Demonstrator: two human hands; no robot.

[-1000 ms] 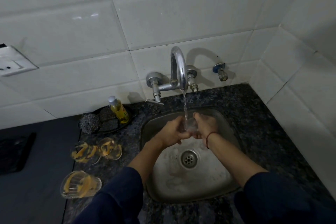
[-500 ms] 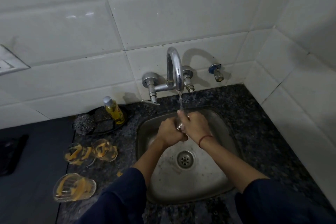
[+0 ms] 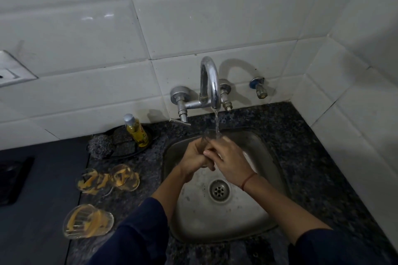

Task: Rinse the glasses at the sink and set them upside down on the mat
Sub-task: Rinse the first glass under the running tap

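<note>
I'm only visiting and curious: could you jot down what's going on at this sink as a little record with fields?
Activity: rinsing one clear glass under the tap
Water: running, the stream falls onto the glass
Left hand: grips the glass
Right hand: curled round the glass too, fingers over the left hand's
Place: above the sink
Waiting: three patterned glasses on the counter, left of the sink
Nearby: yellow bottle, steel scrubber

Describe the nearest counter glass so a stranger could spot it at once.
Left of the steel sink, on the dark speckled counter, sit three clear glasses with yellow patterns. The back pair sit together; the nearest glass sits alone, closest to the viewer.
</note>
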